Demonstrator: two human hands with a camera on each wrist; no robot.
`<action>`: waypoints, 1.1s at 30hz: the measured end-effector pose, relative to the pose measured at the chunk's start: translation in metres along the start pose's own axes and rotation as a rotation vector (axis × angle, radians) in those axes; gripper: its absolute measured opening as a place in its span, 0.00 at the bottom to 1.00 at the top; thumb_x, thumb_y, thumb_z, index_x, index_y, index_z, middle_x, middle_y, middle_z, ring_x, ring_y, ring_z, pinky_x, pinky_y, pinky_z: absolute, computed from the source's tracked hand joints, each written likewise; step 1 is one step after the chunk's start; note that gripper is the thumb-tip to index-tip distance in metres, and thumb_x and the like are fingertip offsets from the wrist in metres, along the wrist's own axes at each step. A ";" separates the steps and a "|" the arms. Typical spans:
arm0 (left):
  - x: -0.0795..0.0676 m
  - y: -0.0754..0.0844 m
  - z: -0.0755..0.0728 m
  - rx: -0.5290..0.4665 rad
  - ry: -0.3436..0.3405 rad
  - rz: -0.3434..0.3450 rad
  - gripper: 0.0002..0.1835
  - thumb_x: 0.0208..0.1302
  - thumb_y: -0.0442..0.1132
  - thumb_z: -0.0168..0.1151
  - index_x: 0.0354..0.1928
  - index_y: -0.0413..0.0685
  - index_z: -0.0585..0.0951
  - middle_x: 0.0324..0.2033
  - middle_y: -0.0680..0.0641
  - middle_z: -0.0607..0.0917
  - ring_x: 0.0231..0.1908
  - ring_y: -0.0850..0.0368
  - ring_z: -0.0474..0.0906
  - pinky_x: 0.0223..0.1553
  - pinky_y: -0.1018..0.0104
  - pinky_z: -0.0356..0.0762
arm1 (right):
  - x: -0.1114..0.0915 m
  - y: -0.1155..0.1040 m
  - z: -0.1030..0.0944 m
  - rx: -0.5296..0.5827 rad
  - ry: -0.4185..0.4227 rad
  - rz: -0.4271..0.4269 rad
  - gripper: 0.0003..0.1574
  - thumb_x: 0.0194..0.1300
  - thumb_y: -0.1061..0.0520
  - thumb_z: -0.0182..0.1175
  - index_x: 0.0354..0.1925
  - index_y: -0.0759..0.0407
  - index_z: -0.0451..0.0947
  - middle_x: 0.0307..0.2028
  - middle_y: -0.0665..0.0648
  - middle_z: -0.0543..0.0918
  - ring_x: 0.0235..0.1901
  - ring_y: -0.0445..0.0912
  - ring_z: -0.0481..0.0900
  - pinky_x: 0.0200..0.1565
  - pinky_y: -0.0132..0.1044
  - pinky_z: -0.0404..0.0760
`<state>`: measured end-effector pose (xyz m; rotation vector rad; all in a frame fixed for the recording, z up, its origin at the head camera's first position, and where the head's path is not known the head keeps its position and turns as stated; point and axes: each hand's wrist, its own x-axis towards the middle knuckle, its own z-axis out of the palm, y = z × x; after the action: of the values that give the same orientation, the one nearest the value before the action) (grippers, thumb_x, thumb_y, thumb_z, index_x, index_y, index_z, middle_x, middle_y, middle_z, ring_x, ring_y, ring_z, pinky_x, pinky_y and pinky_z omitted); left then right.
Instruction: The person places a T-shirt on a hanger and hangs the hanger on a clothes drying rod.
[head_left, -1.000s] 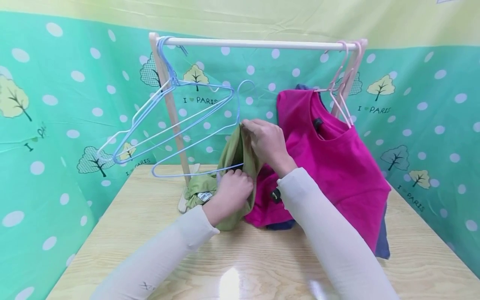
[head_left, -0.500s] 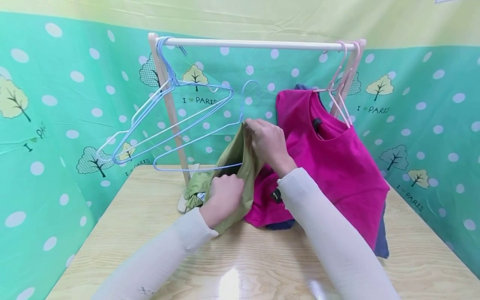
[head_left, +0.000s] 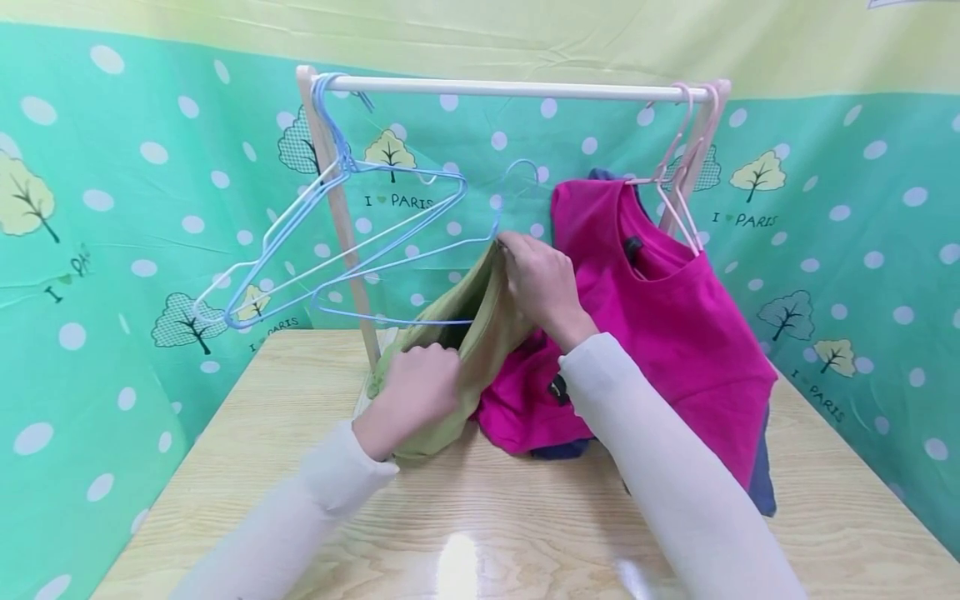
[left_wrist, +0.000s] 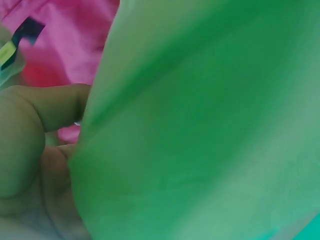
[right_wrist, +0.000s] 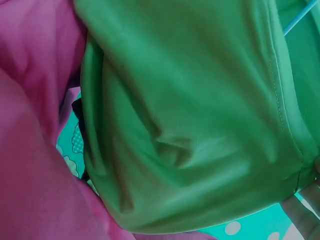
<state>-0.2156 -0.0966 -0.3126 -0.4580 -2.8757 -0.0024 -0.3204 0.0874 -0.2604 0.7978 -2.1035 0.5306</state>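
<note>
My right hand [head_left: 543, 283] pinches the upper edge of a green garment [head_left: 491, 333], right at the neck of a loose blue clothes hanger [head_left: 390, 320]. One end of that hanger runs into the garment's opening; its other end sticks out to the left and its hook stands up bare. Lower down, my left hand [head_left: 420, 383] grips the near edge of the opening with curled fingers and stretches it to the left. In the left wrist view, the finger and thumb [left_wrist: 55, 107] meet the green cloth. Green fabric [right_wrist: 190, 130] with a stitched hem fills much of the right wrist view.
A rack with a white rail [head_left: 510, 87] stands on the wooden table [head_left: 480, 517]. Blue and white hangers [head_left: 341, 167] hang at its left end. At the right, a magenta top [head_left: 652, 333] hangs on pink hangers [head_left: 678, 175], with dark blue cloth [head_left: 761, 475] behind it.
My left hand has moved left and slightly down, drawing the green garment's opening wider. The loose hanger's hook has shifted right and its bottom bar has risen. My right hand has barely moved.
</note>
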 end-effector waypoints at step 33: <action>-0.041 -0.077 -0.078 -0.348 0.635 0.246 0.16 0.65 0.37 0.71 0.23 0.47 0.73 0.17 0.55 0.64 0.18 0.60 0.58 0.22 0.65 0.59 | 0.000 0.020 -0.005 -0.080 0.025 0.116 0.08 0.75 0.63 0.54 0.49 0.64 0.78 0.36 0.64 0.83 0.34 0.63 0.82 0.33 0.59 0.82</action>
<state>-0.1840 -0.1849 -0.2432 -0.7186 -2.1815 -0.5150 -0.3313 0.1047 -0.2592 0.6235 -2.1427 0.5116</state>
